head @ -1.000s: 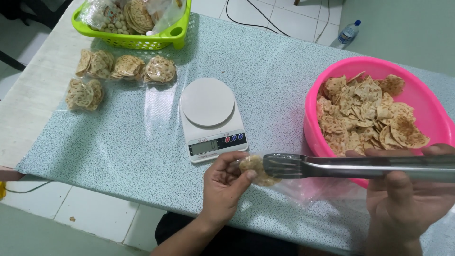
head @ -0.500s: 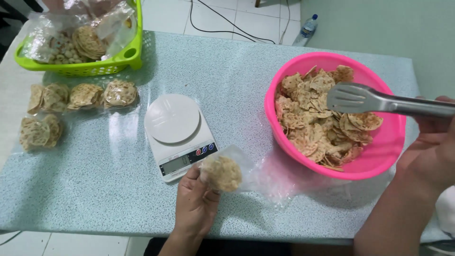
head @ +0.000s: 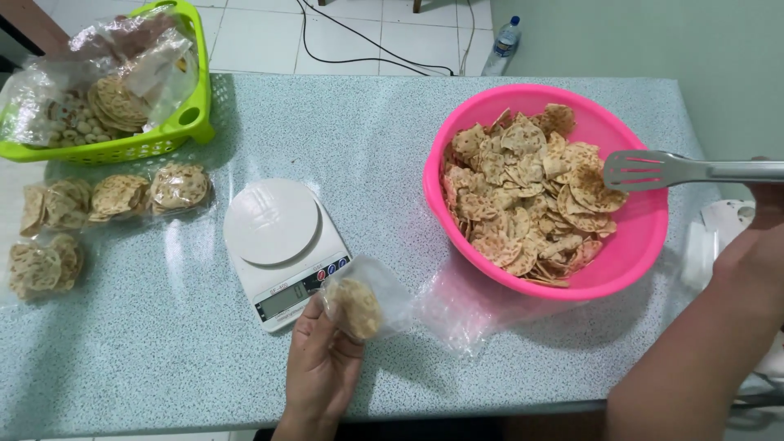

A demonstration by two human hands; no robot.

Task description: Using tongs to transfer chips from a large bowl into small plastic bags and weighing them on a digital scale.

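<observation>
The left hand (head: pixel 322 371) clasped a clear bag (head: pixel 359 304) of crackers just right of the scale (head: pixel 282 249). The right hand (head: pixel 755 245) held tongs (head: pixel 653 171) over the pink bowl (head: pixel 629 253), farther right.

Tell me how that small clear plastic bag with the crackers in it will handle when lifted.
The small clear plastic bag in the left hand looks floppy, its film crumpled. Holding only a few thin lacy crackers, it is probably light. The crackers seem brittle, so a tight squeeze would likely crack them.
</observation>
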